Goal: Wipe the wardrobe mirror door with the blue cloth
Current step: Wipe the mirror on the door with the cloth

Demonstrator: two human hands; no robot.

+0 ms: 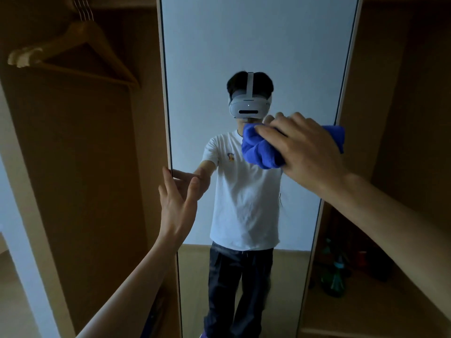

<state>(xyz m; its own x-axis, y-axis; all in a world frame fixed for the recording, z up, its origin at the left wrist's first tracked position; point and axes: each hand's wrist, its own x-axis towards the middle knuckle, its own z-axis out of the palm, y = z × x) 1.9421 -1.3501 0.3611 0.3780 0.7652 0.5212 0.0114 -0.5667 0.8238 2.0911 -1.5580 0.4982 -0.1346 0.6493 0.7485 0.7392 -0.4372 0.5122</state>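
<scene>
The tall wardrobe mirror door [256, 45] stands straight ahead and reflects a person in a white shirt and dark trousers. My right hand [307, 150] presses a bunched blue cloth [258, 150] flat against the glass at about mid height, towards the mirror's right side. My left hand [180, 196] rests on the door's left edge with fingers spread, the fingertips touching the frame and glass. Part of the cloth is hidden under my right palm.
To the left, the open wardrobe compartment holds wooden hangers [73, 50] on a rail. On the right, lower shelves carry green bottles [335, 281] and a red item [362, 258]. Wooden wardrobe panels flank the mirror on both sides.
</scene>
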